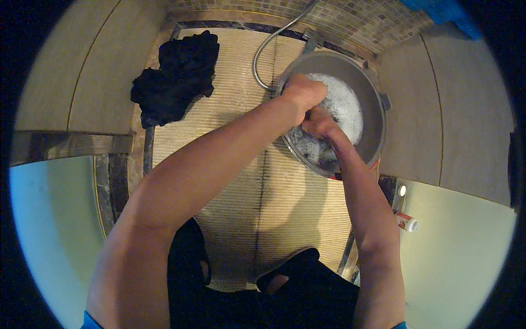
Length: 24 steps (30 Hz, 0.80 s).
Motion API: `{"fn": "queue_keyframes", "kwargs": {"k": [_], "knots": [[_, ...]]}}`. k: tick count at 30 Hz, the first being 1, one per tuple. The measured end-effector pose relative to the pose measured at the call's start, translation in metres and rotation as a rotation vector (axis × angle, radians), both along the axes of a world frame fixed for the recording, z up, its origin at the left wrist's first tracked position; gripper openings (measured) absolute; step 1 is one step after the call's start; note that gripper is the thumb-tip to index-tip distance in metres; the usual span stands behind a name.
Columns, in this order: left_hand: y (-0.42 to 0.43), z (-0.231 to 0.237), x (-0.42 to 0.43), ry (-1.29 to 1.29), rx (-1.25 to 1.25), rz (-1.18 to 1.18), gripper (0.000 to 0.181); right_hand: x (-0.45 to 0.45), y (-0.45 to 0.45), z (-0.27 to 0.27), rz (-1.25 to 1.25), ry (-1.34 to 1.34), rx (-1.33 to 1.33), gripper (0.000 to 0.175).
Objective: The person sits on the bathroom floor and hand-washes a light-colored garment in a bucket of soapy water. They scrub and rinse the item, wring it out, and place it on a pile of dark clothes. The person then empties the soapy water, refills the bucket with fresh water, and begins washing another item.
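Note:
A round grey basin (372, 119) holds water topped with white suds (343, 100). Over its left part is my left hand (305, 93), its fingers curled down. My right hand (319, 122) is just below it, close to the left wrist, with its fingers bent inward. A small patch of dark material shows between the two hands, but what each one grips is hidden by the hands themselves. A crumpled black garment (178, 78) lies on the ribbed floor to the left of the basin.
A metal shower hose (257, 61) curves down to the floor beside the basin. Mosaic tiles (349, 24) cover the far wall. A white bottle with a red label (407, 222) lies at the right. My feet in dark footwear stand on the ribbed floor (230, 177).

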<state>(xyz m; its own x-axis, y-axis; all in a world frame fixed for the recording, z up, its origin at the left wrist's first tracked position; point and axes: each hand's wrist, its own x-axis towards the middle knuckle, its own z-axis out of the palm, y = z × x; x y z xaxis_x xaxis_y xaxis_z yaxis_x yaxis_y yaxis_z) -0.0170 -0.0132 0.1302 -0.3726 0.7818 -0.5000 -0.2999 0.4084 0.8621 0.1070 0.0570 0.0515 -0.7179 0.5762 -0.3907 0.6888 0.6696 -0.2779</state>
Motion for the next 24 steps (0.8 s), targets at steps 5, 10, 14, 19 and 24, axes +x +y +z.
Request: {"fn": "queue_keyframes", "kwargs": {"k": [5, 10, 14, 19, 24], "knots": [[-0.004, -0.021, -0.005, -0.222, 0.098, 0.032, 0.024, -0.017, -0.015, 0.007, -0.264, -0.116, 0.154, 0.038], [-0.012, -0.008, 0.003, -0.264, 0.018, -0.104, 0.042, -0.015, -0.023, 0.058, -0.682, 0.301, -0.276, 0.035], [-0.014, 0.018, -0.004, -0.420, -0.236, -0.102, 0.066, -0.018, -0.034, 0.103, -0.833, 0.854, -0.705, 0.014], [-0.022, 0.005, -0.001, -0.891, 0.150, -0.029, 0.050, -0.035, -0.073, 0.158, -0.486, 1.138, -0.577, 0.009], [-0.005, 0.007, 0.013, -1.038, 0.344, 0.032, 0.038, -0.038, -0.073, 0.145, -0.454, 0.921, 0.293, 0.025]]}}
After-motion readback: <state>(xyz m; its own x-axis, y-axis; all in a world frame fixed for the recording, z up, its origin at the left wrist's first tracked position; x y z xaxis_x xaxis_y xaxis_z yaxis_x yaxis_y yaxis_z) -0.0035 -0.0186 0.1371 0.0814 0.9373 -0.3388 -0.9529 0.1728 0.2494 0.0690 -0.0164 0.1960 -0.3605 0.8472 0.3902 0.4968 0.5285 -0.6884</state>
